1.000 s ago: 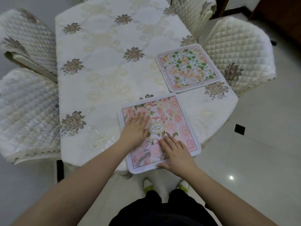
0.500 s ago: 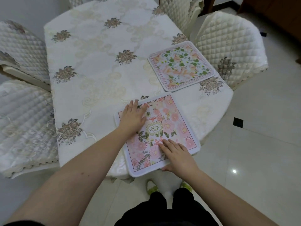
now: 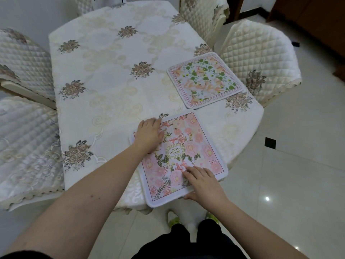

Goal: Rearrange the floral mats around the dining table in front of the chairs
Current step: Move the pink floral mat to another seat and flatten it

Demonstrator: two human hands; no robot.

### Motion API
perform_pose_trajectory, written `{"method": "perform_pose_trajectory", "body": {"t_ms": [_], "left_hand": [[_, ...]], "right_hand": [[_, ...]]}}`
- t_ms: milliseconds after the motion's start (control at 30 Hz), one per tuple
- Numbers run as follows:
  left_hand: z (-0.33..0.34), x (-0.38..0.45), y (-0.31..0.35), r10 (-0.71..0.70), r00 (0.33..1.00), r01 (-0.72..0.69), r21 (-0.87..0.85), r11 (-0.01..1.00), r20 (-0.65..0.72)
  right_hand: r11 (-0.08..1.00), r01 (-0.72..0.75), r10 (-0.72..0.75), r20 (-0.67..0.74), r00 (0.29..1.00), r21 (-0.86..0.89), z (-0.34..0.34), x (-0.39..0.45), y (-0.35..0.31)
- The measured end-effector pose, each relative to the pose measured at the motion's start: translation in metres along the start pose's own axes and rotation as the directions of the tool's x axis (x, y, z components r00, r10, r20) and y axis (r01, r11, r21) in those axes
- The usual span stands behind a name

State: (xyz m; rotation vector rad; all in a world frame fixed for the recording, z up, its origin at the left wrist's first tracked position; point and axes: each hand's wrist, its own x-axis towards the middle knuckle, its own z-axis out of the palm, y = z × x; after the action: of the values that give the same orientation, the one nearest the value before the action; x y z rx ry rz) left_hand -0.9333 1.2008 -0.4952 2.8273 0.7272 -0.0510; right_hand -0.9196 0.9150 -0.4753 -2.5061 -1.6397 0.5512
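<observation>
A pink floral mat [image 3: 188, 146] lies at the near end of the dining table [image 3: 112, 75], its near edge hanging over the table's rim. My left hand [image 3: 149, 133] rests on the mat's far-left corner, fingertips reaching the tablecloth. My right hand [image 3: 203, 182] lies flat on the near-right part, fingers straight, thumb against the near edge. A second mat [image 3: 205, 79], white with green leaves and peach flowers, lies at the right edge in front of a quilted chair [image 3: 261, 58].
Two quilted chairs [image 3: 24, 62] [image 3: 28, 146] stand along the table's left side, another chair [image 3: 201, 15] at the far right. A cream embroidered cloth covers the table. Glossy tiled floor [image 3: 289, 165] lies to the right. My feet are below the table's end.
My left hand has slid from the pink mat's middle up to its far-left corner. My right hand has stayed on the near-right part, and the mat has turned slightly.
</observation>
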Motion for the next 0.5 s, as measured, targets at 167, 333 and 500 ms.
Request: {"method": "perform_pose_trajectory", "body": {"t_ms": [167,333,500], "left_hand": [[-0.013,0.004,0.006,-0.113,0.991,0.108,-0.072,0.992,-0.075],[-0.026,0.003,0.009,-0.124,0.982,0.102,-0.148,0.984,-0.145],[-0.038,0.002,0.012,-0.174,0.983,0.148,-0.305,0.941,-0.06]], "right_hand": [[0.993,-0.041,0.018,-0.203,0.979,-0.111,-0.003,-0.009,-0.002],[0.988,-0.096,0.051,-0.338,0.94,-0.117,-0.005,-0.016,-0.007],[0.973,-0.201,0.225,-0.253,0.941,0.116,-0.001,-0.022,-0.008]]}}
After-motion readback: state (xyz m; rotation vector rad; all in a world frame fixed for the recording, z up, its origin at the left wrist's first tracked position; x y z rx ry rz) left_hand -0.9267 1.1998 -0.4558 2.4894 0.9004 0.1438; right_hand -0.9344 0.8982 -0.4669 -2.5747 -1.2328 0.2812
